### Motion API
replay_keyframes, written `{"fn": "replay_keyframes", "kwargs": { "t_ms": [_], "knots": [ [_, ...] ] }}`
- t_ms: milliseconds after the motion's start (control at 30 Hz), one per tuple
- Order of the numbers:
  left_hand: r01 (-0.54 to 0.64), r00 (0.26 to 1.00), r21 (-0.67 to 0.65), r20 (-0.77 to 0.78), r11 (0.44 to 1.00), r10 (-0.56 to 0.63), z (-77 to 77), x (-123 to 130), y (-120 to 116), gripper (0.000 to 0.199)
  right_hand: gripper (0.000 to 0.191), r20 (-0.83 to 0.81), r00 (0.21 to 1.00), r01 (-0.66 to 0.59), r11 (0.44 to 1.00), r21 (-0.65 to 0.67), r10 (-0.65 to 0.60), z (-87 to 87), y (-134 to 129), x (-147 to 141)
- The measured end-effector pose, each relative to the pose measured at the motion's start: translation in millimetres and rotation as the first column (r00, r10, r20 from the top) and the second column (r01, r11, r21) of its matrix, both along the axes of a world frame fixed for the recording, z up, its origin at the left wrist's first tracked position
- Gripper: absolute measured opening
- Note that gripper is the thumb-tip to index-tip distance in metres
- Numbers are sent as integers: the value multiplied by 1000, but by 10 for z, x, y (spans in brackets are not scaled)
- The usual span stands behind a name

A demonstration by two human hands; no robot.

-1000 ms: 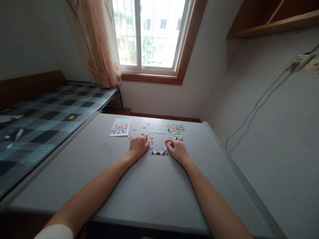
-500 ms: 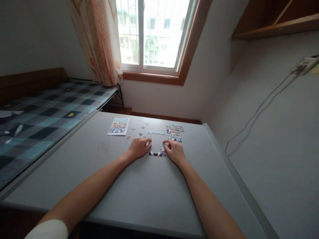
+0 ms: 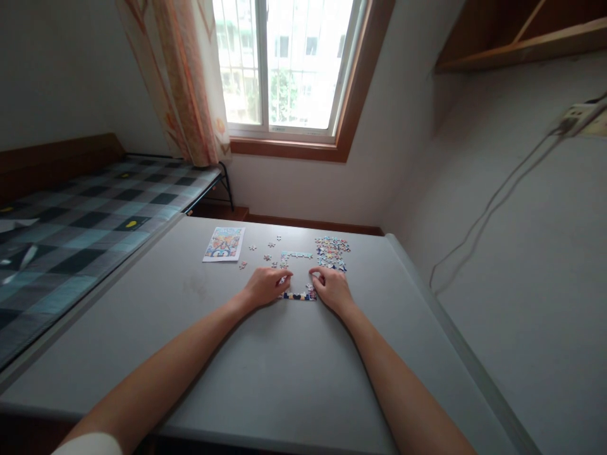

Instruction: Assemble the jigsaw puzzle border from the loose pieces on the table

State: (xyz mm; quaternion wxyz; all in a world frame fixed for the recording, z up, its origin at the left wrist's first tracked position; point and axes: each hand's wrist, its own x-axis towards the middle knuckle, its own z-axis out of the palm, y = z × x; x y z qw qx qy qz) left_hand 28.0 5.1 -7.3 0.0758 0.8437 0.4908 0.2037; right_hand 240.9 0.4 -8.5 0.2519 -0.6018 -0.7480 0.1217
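Note:
A partly joined jigsaw puzzle border (image 3: 297,296) lies flat on the table between my hands, its top strip (image 3: 298,255) a little farther off. My left hand (image 3: 266,285) rests over the border's left side, fingers bent and drawn together; whatever they touch is hidden beneath them. Along the right side sits my right hand (image 3: 332,287), its thumb and forefinger close together, and any piece between them is too small to make out. Just beyond it spreads a pile of loose puzzle pieces (image 3: 332,246).
A printed picture sheet (image 3: 224,244) lies to the left on the grey table (image 3: 265,373). Several single pieces (image 3: 253,248) are scattered between sheet and border. A bed with a checked cover (image 3: 109,196) adjoins the table's left side; a wall with a cable (image 3: 488,212) stands at right.
My left hand has shifted slightly right, its fingertips reaching a bit farther into the border. My right hand stays nearly in place. The camera view has moved a little.

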Motion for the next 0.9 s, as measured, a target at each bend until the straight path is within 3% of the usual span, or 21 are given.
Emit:
{"fn": "replay_keyframes", "kwargs": {
  "t_ms": [233,500,633,700,767,833,900],
  "knots": [
    [35,999,17,18,999,-35,-14,2,-8,28,22,3,1000,-9,1000,4,9,-8,10,-12],
    [103,990,192,71,976,-118,-59,-12,21,24,21,2,1000,-8,1000,2,8,27,-6,-19],
    [119,988,214,69,970,-136,-71,-10,18,23,21,6,1000,-7,1000,8,7,29,-9,-22],
    [73,994,189,64,979,-86,-61,-7,12,23,21,7,1000,-5,1000,10,5,25,-9,-22],
    [-68,995,145,84,987,56,-33,-17,15,24,21,1,1000,-5,1000,11,5,21,-9,-21],
    [-272,958,83,119,959,261,10,-52,35,28,21,-7,1000,-6,1000,6,6,18,-11,-19],
    [-404,908,7,124,915,400,62,-113,70,32,21,-13,1000,-6,1000,2,6,15,-12,-18]
  ]
}}
